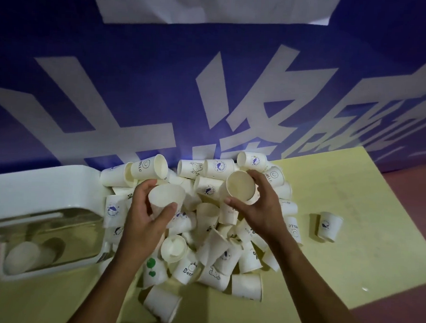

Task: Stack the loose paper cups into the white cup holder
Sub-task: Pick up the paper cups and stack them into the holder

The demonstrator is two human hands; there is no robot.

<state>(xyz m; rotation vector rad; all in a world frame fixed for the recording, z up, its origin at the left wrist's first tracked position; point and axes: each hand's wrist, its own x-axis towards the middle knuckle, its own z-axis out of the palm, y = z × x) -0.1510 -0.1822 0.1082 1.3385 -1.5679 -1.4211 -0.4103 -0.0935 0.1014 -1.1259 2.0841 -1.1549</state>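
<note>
Head view. A pile of loose paper cups is recorded on the yellow desk, set against a blue banner bearing large white characters. The cups are white and lie on their sides or tilted. Several carry printed marks, among them "HELLO", a whale emblem and a bear drawing. A single stray cup is noted apart from the pile, on its right.

The left hand is held over the left part of the pile. Its fingers and thumb are curled round a plain paper cup, whose mouth is turned toward the camera. The right hand is held over the upper middle of the pile, gripping a second paper cup between thumb and fingers – mouth likewise toward the camera. The two held cups are near each other but apart.

The white cup holder lies at the left of the desk, just beside the pile. Through its clear panel, nested cups are seen lying inside – their number cannot be told.
</note>
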